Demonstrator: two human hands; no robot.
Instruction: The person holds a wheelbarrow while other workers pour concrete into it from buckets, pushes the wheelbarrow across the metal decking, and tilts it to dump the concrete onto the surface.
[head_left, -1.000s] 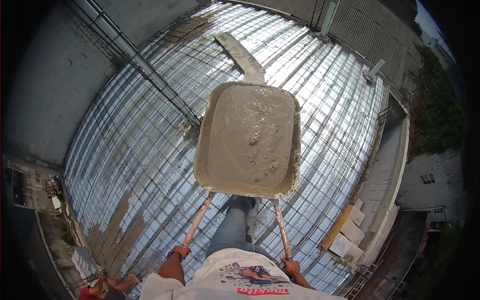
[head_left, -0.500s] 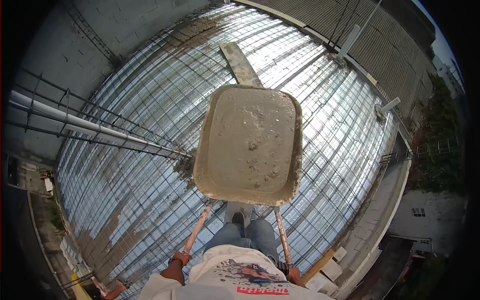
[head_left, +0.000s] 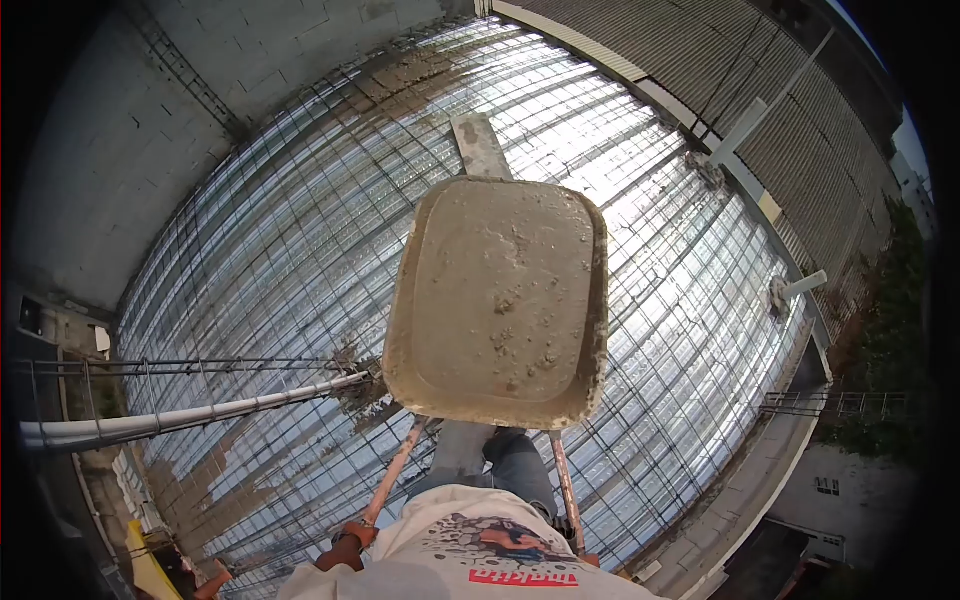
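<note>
On wheelbarrow handles (head_left: 395,472), 2 hands (head_left: 358,534)

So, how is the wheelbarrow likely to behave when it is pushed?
The wheelbarrow is probably heavy, being broadly loaded with wet mix. The mix may slosh, as its surface looks soft. The wheelbarrow could jolt or tip on the bar grid beside the narrow board ahead.

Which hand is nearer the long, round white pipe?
Left. The left hand, on a reddish tubular wheelbarrow handle, is on the same side as the pipe; the right hand, mostly hidden by the printed pale shirt, is farther across.
</note>
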